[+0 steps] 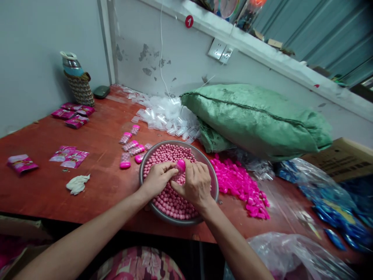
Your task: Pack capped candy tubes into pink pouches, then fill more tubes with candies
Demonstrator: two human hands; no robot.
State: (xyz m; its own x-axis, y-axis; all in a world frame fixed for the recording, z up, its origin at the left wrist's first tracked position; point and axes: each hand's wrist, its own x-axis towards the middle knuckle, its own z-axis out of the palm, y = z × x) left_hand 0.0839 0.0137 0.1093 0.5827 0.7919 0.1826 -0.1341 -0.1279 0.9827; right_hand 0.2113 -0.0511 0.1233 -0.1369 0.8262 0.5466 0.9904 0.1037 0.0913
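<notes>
Both of my hands meet over a grey metal bowl (215, 186) full of small round pink beads (171, 202). Between them is a small clear bottle with a bright pink cap (181, 165). My left hand (159, 177) pinches its side, and my right hand (196, 181) has its fingers closed around the capped end. The fingers hide most of the bottle's body. To the left of the bowl lie several bead-filled bottles (130, 145) with pink caps. A heap of loose pink caps (239, 181) lies to the right, and empty clear bottles (163, 114) are piled behind.
A large green sack (256, 120) rests behind the bowl against the wall. Pink printed packets (70, 156) and a crumpled white tissue (77, 184) lie at left, near a flask in a knitted cover (78, 83). Blue packets (335, 214) and a cardboard box (340, 157) stand at right.
</notes>
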